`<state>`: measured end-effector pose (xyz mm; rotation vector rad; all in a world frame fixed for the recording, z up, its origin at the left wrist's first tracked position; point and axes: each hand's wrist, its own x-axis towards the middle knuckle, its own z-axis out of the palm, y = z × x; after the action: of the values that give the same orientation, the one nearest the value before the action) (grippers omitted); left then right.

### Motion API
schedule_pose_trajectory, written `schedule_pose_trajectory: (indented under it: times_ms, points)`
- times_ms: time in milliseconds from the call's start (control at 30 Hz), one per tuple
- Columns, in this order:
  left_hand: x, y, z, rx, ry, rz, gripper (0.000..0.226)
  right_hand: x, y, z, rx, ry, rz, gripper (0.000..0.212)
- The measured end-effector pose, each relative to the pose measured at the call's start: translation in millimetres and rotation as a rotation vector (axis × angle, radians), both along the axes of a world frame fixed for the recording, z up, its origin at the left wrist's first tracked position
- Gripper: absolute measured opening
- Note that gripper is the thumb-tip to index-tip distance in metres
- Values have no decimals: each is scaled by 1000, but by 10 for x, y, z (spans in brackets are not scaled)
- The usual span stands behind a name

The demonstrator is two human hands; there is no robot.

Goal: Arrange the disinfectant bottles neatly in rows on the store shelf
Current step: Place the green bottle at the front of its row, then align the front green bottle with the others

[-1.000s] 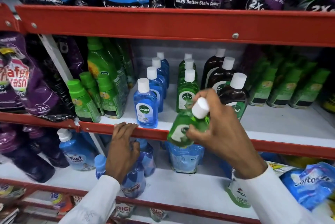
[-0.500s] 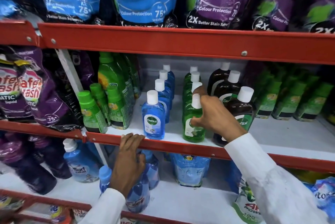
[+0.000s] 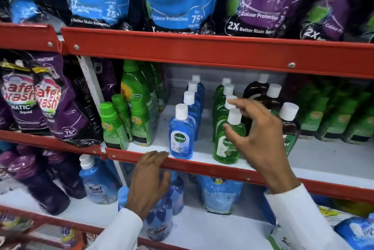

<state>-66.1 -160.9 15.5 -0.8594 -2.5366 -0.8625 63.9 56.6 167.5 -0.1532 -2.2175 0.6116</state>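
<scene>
Three rows of white-capped Dettol bottles stand on the white middle shelf [image 3: 315, 160]. The blue row is led by the front blue bottle [image 3: 181, 136]. The green row is led by the front green bottle [image 3: 226, 144], upright near the red shelf lip [image 3: 202, 165]. The brown row [image 3: 287, 126] on the right is partly hidden by my right hand. My right hand [image 3: 255, 134] hovers just right of the front green bottle, fingers spread, holding nothing. My left hand [image 3: 148, 179] rests with its fingers curled over the red lip, left of the blue bottle.
Green-capped green bottles [image 3: 113, 128] crowd the shelf's left; green packs [image 3: 332, 120] fill its right. Detergent pouches [image 3: 172, 0] hang over the top red rail. Purple pouches [image 3: 34, 100] sit far left. Below are a Surf bottle [image 3: 97, 185] and blue refill packs [image 3: 218, 195].
My right hand set the green bottle upright at the front of the green row, then let go and drew back with fingers apart. The left hand stayed on the shelf lip.
</scene>
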Motion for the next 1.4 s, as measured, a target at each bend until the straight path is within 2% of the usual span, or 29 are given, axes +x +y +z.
schedule_pose_trajectory:
  times_ms: [67,133,233,333,533,733,1000,1100,1167,1267,1333,1400]
  points:
    - [-25,6,110,65,-36,19,50,-56,-187,-168,-115,-8,67,43]
    - [-66,28,209,166,-100,-13,51,-212,-342,-418,-211,-112,73,42]
    - [-185,87,305,257,-163,-108,52,-496,-472,-796,-221,-282,33,45]
    - [-309,145,347,260,-242,-190,46,-706,-524,-1015,-216,-356,23,39]
    - [-483,186,251,335,-352,-195,46,-812,-486,-1170,-302,-363,-9,34]
    - [-446,250,238,405,-318,-212,31,-844,-425,-1261,-299,-349,-50,31]
    - [-432,246,222,439,-265,-216,37,-849,-413,-1265,-333,-345,-46,30]
    - [-408,223,224,444,-273,-217,42,-799,-448,-1228,-384,-313,-10,34]
    - [-355,193,202,488,-226,-136,40,-646,-474,-1194,-438,-258,-6,37]
    - [-65,191,234,585,-4,-37,15,-275,-447,-1185,-377,-25,-154,19]
    - [187,296,266,599,48,-119,15,-66,-357,-1223,-325,110,-268,12]
    - [346,497,229,557,27,-213,18,29,-213,-1290,-353,161,-330,15]
